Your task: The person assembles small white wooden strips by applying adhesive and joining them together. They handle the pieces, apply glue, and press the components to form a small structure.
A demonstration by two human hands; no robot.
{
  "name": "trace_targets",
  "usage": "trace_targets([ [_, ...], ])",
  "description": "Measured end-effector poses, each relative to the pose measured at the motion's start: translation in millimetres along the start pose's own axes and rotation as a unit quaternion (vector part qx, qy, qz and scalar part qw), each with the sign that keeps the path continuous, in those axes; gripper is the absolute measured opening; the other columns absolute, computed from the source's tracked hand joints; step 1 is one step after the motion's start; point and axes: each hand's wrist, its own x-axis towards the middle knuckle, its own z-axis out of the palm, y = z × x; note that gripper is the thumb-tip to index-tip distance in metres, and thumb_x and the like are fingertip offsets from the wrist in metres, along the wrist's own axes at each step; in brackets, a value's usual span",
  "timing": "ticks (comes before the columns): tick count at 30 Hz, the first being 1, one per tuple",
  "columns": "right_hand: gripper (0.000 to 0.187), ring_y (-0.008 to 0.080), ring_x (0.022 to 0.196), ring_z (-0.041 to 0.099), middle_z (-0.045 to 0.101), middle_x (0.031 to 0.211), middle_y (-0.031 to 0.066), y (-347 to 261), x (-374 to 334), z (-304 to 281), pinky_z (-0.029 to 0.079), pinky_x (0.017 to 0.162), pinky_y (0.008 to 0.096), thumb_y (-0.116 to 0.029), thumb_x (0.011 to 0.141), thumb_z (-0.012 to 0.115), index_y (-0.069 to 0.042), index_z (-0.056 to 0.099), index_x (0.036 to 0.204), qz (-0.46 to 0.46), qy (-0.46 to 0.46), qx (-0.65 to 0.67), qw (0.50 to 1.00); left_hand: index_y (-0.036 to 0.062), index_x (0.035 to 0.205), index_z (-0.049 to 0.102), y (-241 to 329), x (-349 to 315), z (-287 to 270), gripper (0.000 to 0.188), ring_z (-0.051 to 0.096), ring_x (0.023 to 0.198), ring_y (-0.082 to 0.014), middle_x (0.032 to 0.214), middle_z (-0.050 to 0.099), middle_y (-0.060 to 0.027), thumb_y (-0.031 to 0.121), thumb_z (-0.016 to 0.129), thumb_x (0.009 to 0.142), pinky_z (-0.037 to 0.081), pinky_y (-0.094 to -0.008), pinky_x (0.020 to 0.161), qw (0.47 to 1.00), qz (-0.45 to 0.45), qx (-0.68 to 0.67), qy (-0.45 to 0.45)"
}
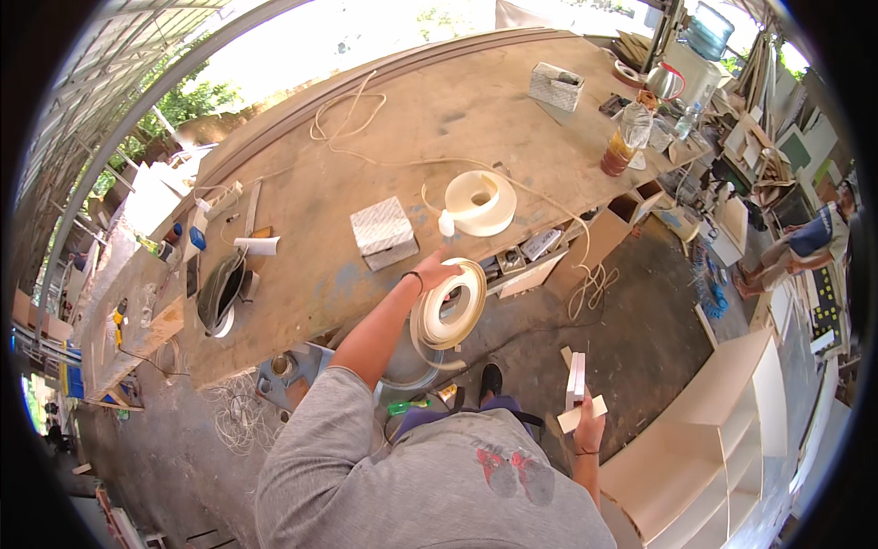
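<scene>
My left hand (439, 273) grips a roll of cream edge banding (443, 335) at its upper rim, just off the table's near edge. A loose end of the strip hangs below the roll. My right hand (589, 435) is low on the right, closed around several small pale strips or blocks (575, 382), one lying crosswise; their exact kind is unclear. On the table, close to the left hand, lie a second edge banding roll (498, 209), a small white bottle (446, 223) and a white patterned box (380, 229).
The wide wooden table (311, 229) carries a cord, a dark pouch (219, 291), another patterned box (555, 84) and a bottle of brown liquid (617, 156). A pale shelf cabinet (681, 476) stands at lower right. Someone (814, 238) sits at far right. Tangled cord (245, 421) lies on the floor.
</scene>
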Motion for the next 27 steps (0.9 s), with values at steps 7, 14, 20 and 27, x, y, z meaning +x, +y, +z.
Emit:
trace_targets([
  [7, 0.036, 0.0147, 0.074, 0.061, 0.066, 0.085, 0.0080, -29, 86, -14, 0.047, 0.064, 0.0315, -0.030, 0.097, 0.052, 0.004, 0.064, 0.099, -0.022, -0.035, -0.060, 0.997, 0.0040, 0.152, 0.001, -3, 12, -23, 0.118, 0.062, 0.101, -0.0256, 0.126, 0.054, -0.0221, 0.027, 0.081, 0.068, 0.054, -0.0344, 0.074, 0.991, -0.071, -0.094, 0.068],
  [14, 0.035, 0.0133, 0.072, 0.060, 0.065, 0.083, 0.0063, -52, 124, -6, 0.047, 0.062, 0.0311, -0.030, 0.097, 0.054, 0.004, 0.065, 0.096, 0.000, -0.054, -0.064, 0.996, 0.0123, 0.154, 0.006, 8, -18, -23, 0.111, 0.064, 0.089, -0.0196, 0.144, 0.037, -0.0217, 0.017, 0.081, 0.071, 0.054, -0.0333, 0.055, 0.973, -0.096, -0.195, 0.080],
  [20, 0.031, 0.0121, 0.073, 0.059, 0.065, 0.085, 0.0060, -92, 121, 11, 0.047, 0.062, 0.0298, -0.025, 0.097, 0.054, 0.004, 0.065, 0.103, -0.064, -0.067, -0.027, 0.995, 0.0095, 0.151, 0.021, -28, -49, -53, 0.096, 0.064, 0.080, -0.0195, 0.118, 0.059, -0.0138, 0.019, 0.078, 0.074, 0.054, -0.0327, 0.052, 0.941, -0.091, -0.305, 0.117],
  [27, 0.032, 0.0103, 0.083, 0.056, 0.065, 0.092, 0.0062, -162, 143, 66, 0.046, 0.073, 0.0267, -0.020, 0.098, 0.052, 0.005, 0.061, 0.116, -0.288, -0.144, -0.048, 0.945, 0.0092, 0.125, 0.050, -85, -92, -110, 0.050, 0.059, 0.062, -0.0142, 0.089, 0.062, -0.0067, 0.028, 0.068, 0.082, 0.052, -0.0272, 0.051, 0.886, -0.050, -0.410, 0.210],
])
